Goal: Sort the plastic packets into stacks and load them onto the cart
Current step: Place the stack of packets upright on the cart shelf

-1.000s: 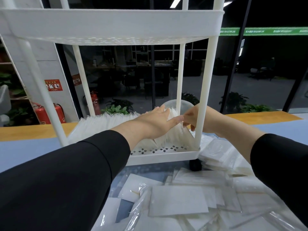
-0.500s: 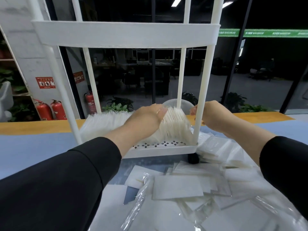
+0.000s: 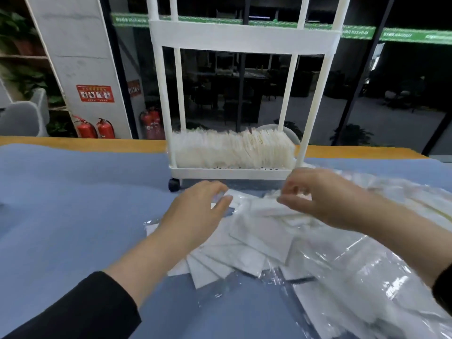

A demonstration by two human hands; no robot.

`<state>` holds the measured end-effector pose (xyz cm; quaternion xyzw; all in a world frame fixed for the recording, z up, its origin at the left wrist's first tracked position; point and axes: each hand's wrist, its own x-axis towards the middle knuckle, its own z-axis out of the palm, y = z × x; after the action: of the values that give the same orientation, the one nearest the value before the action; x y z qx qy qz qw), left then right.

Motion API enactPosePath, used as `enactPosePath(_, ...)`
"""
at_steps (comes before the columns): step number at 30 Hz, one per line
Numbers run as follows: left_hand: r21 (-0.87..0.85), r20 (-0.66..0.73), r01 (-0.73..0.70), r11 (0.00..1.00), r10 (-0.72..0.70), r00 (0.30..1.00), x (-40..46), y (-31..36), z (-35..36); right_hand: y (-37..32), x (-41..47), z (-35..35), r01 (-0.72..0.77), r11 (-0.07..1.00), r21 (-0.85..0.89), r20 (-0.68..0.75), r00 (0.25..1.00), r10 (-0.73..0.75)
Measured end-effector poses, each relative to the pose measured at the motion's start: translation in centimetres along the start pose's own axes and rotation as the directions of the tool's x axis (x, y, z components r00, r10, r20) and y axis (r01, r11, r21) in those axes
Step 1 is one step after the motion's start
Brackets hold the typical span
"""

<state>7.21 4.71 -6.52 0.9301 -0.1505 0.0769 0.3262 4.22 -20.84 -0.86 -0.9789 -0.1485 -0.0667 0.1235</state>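
Over loose packets [image 3: 256, 243]: left hand [image 3: 195, 216], right hand [image 3: 322, 201]; cart [image 3: 232, 172] behind.

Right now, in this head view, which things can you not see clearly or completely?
- Right hand: blurred by motion; whether its fingers pinch a packet cannot be told.
- Loose packets: overlapping and partly under the left hand, so no count is possible.
- Cart: the top is cut off by the upper edge; only one wheel shows.
- Packets in the cart: too blurred to separate.
- Red sign: text too small.
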Motion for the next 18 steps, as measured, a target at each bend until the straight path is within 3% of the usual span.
enactPosePath(3,0.145,0.162,0.062,0.987,-0.085,0.983,-2.2,-0.8,-0.7,-2.3,-1.3,2.6,0.043,0.996,-0.082,0.256,0.967,-0.02)
enactPosePath(7,0.183,0.279,0.027,0.983,-0.078,0.957,-4.0,-1.7,-1.0,-4.1,-2.1,5.6,0.066,0.982,-0.179,0.372,0.928,0.006)
enactPosePath(11,0.206,0.429,-0.14,0.968,0.039,0.902,-4.6,-2.2,-1.1,-5.1,-2.3,6.2,0.0,0.996,-0.094,0.309,0.951,0.029)
enactPosePath(13,0.169,0.463,-0.15,0.974,0.056,0.884,-4.4,-2.5,-1.3,-5.5,-1.9,6.0,-0.034,0.993,-0.117,0.23,0.971,0.06)
enactPosePath(18,0.178,0.388,-0.14,0.974,0.061,0.919,-4.1,-3.1,-1.5,-5.8,-1.8,6.2,-0.078,0.994,-0.082,0.079,0.993,0.085)
